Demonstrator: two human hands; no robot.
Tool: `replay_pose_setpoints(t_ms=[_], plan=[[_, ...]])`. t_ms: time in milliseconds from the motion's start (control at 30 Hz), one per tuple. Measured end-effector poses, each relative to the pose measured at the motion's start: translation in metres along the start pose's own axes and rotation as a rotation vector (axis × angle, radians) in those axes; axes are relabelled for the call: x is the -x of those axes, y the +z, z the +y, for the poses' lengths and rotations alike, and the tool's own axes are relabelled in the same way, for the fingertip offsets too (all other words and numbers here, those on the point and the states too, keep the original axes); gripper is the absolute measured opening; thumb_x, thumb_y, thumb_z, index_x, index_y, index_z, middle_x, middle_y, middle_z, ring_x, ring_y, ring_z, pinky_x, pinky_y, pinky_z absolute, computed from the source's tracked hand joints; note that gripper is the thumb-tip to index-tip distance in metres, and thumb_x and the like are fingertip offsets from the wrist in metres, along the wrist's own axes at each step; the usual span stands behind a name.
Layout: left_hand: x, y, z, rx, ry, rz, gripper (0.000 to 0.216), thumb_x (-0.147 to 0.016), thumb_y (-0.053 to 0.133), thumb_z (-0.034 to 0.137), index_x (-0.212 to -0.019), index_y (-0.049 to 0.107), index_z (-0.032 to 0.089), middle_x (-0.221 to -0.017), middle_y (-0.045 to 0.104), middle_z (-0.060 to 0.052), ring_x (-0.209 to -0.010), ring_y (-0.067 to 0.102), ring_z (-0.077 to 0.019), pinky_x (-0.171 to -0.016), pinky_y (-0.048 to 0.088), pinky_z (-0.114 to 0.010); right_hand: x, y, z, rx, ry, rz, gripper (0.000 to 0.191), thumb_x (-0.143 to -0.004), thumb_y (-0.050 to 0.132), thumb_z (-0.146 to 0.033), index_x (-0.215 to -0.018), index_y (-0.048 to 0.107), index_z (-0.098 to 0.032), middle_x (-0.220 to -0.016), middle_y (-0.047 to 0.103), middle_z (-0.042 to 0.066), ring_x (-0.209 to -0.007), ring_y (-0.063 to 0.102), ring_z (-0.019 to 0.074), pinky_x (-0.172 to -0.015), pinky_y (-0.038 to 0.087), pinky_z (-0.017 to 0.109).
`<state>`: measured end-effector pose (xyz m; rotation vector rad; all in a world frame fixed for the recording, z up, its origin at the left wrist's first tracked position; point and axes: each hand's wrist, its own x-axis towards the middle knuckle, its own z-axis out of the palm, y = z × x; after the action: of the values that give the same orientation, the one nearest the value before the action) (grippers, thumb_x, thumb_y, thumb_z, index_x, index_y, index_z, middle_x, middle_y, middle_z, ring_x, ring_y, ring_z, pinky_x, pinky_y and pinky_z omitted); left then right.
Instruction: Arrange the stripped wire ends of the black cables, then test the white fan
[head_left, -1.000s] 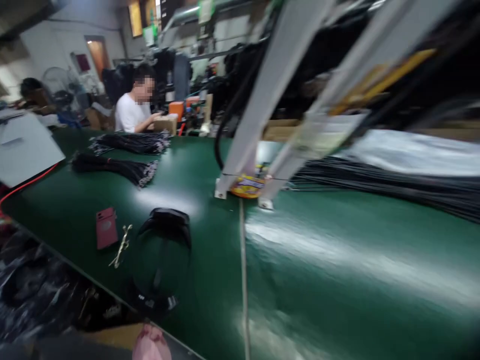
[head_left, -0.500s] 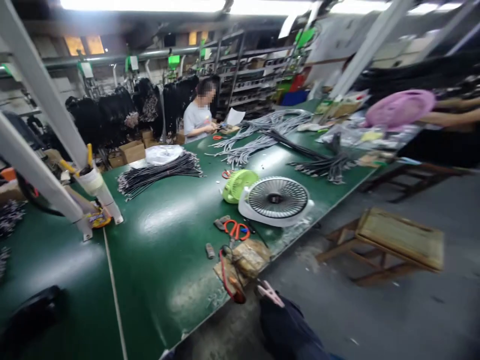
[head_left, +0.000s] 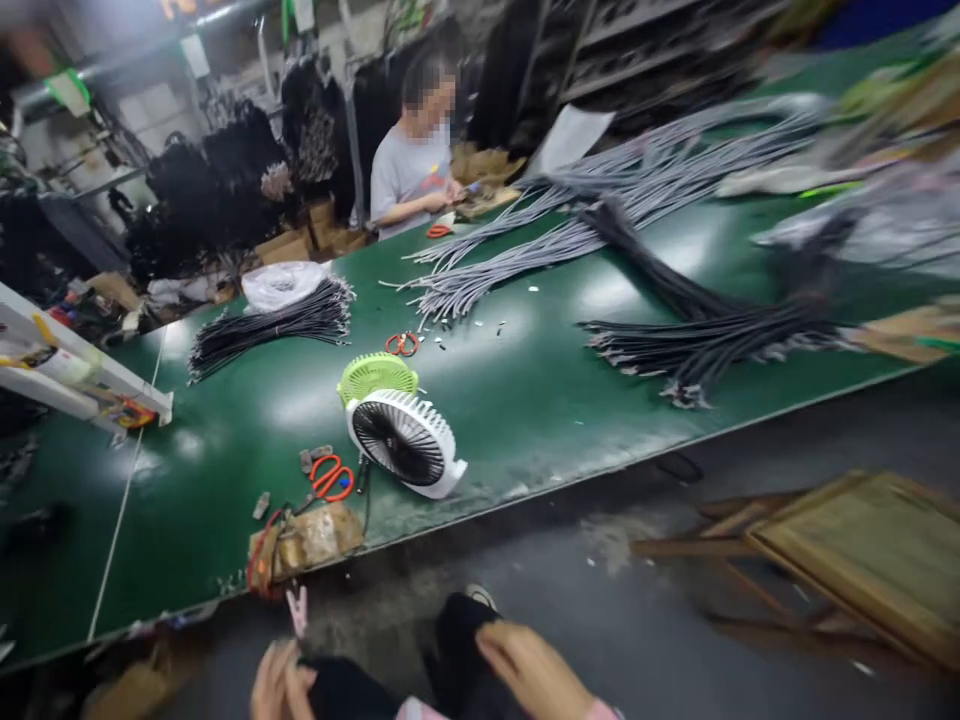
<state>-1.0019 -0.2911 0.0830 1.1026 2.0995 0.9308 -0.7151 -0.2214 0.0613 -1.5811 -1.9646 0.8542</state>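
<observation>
At the bottom edge, left of centre, my left hand (head_left: 279,684) shows its fingers loosely bent and a little apart, with nothing visible in them. A pink clothespin (head_left: 298,610) is just above it, below the table edge. My right hand (head_left: 531,668) is over my dark-clothed leg, its fingers stretched out and holding nothing. Closest on the table are a brown taped block (head_left: 319,535), orange-handled scissors (head_left: 330,478), a white fan (head_left: 405,445) with a dark grille, and a green fan (head_left: 377,377) behind it.
Bundles of grey cables (head_left: 517,245) and black cables (head_left: 720,330) lie across the green table (head_left: 510,400). Another black bundle (head_left: 274,325) lies under a plastic bag. A co-worker (head_left: 412,165) sits across the table. A wooden stool (head_left: 862,550) stands at right.
My view has swung right and down, so the table contents sit further left. Both my hands have come into view at the bottom. The person with the pink basin has left view.
</observation>
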Motion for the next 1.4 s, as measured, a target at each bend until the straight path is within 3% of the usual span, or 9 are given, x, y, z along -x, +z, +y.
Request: replay_pose_setpoints(t_ms=[33,100,200,367,567,867,967,1133,1400], plan=[[0.010,0.033,0.028,0.063,0.017,0.130,0.043,-0.086,0.051,0.041,-0.125,0.054,0.023,-0.109,0.069,-0.014,-0.086,0.070,-0.0251,-0.081,0.057,-0.041,-0.016,-0.024,0.024,-0.026,0.000,-0.010,0.039,-0.086,0.035,-0.022,-0.061,0.065,-0.021,-0.061,0.069,0.006,-0.058,0.069,0.0197,-0.056,0.053,0.027],[0.017,0.099,0.085,0.121,0.059,0.180,0.050,-0.083,0.055,0.037,-0.128,0.049,0.016,-0.113,0.066,-0.018,-0.095,0.068,-0.0254,-0.087,0.055,-0.039,-0.055,-0.057,0.058,-0.072,0.019,0.029,0.039,-0.089,0.033,-0.025,-0.083,0.070,-0.016,-0.081,0.073,0.015,-0.075,0.071,0.0264,-0.069,0.056,0.037],[0.007,0.185,0.149,0.148,0.087,0.226,0.065,-0.070,0.068,0.033,-0.127,0.048,0.011,-0.127,0.056,-0.023,-0.113,0.060,-0.0298,-0.093,0.053,-0.043,-0.108,-0.069,0.072,-0.179,-0.015,0.054,0.041,-0.090,0.032,-0.021,-0.112,0.065,-0.013,-0.106,0.070,0.018,-0.096,0.068,0.0261,-0.085,0.055,0.042],[-0.027,0.253,0.178,0.114,-0.005,0.416,0.070,-0.060,0.074,0.024,-0.124,0.048,0.010,-0.127,0.055,-0.024,-0.119,0.057,-0.0335,-0.098,0.049,-0.047,-0.144,-0.051,0.048,-0.346,-0.184,-0.032,0.050,-0.082,0.034,-0.001,-0.120,0.062,-0.016,-0.117,0.067,0.013,-0.110,0.063,0.0211,-0.093,0.054,0.039],[-0.045,0.248,0.172,0.080,-0.128,0.581,0.035,-0.062,0.073,0.030,-0.090,0.062,0.012,-0.089,0.072,-0.016,-0.087,0.071,-0.0307,-0.080,0.057,-0.044,-0.148,-0.056,0.051,-0.393,-0.357,-0.156,0.024,-0.090,0.052,-0.005,-0.106,0.065,-0.015,-0.098,0.070,0.005,-0.093,0.067,0.0172,-0.083,0.057,0.037],[-0.032,0.221,0.179,0.057,-0.120,0.689,0.033,-0.048,0.076,0.036,-0.070,0.069,0.013,-0.071,0.074,-0.014,-0.069,0.072,-0.0315,-0.068,0.060,-0.043,-0.232,-0.052,0.076,-0.192,-0.712,-0.199,0.022,-0.091,0.058,-0.016,-0.112,0.061,-0.016,-0.112,0.064,0.008,-0.102,0.061,0.0219,-0.082,0.053,0.039],[-0.029,0.220,0.177,0.004,-0.102,0.700,0.033,-0.049,0.076,0.037,-0.071,0.070,0.013,-0.075,0.075,-0.014,-0.075,0.072,-0.0329,-0.074,0.059,-0.046,-0.241,-0.044,0.083,-0.153,-0.861,-0.209,0.010,-0.090,0.057,-0.011,-0.095,0.065,-0.013,-0.094,0.067,0.009,-0.097,0.060,0.0237,-0.081,0.051,0.039],[-0.028,0.218,0.161,-0.104,-0.091,0.675,0.052,-0.054,0.076,0.037,-0.100,0.071,0.013,-0.110,0.071,-0.015,-0.107,0.065,-0.0335,-0.101,0.047,-0.049,-0.243,-0.032,0.096,-0.145,-1.010,-0.188,0.022,-0.094,0.050,-0.015,-0.075,0.063,-0.017,-0.079,0.063,0.008,-0.087,0.057,0.0230,-0.091,0.044,0.039],[-0.028,0.225,0.161,-0.235,-0.145,0.683,0.043,-0.059,0.075,0.039,-0.092,0.071,0.012,-0.095,0.075,-0.016,-0.096,0.069,-0.0337,-0.090,0.054,-0.046,-0.248,-0.025,0.091,-0.004,-1.099,-0.107,0.027,-0.094,0.048,-0.014,-0.071,0.061,-0.016,-0.066,0.056,0.006,-0.071,0.049,0.0213,-0.063,0.035,0.032]])
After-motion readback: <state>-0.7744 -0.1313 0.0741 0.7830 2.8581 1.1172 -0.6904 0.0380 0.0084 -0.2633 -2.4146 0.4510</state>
